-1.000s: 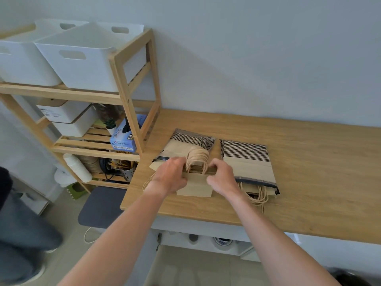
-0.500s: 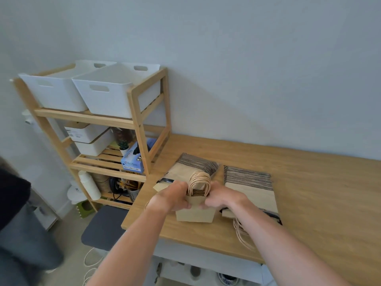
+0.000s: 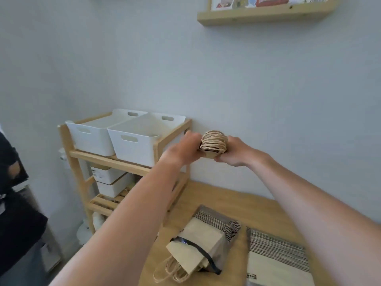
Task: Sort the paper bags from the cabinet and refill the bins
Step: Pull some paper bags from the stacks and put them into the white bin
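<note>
A small stack of paper bags (image 3: 213, 144), twine handles up, is held in the air, clamped between the left hand (image 3: 181, 150) and right hand (image 3: 233, 153), fingers curled round its ends. The nearest white bin (image 3: 142, 139) sits at nine o'clock of it, apparently empty. Two banded bundles (image 3: 206, 240) lie on the table (image 3: 237, 201) at six o'clock, so refilling looks barely begun.

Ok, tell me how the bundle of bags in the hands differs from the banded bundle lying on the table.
The held bundle is up in the air beside the white bins, gripped between the left hand and right hand; the banded bundle lies flat on the table, untouched. The held bundle shows no band; the banded bundle has a dark strap across it. Both are brown paper bags with twisted-paper handles.
</note>
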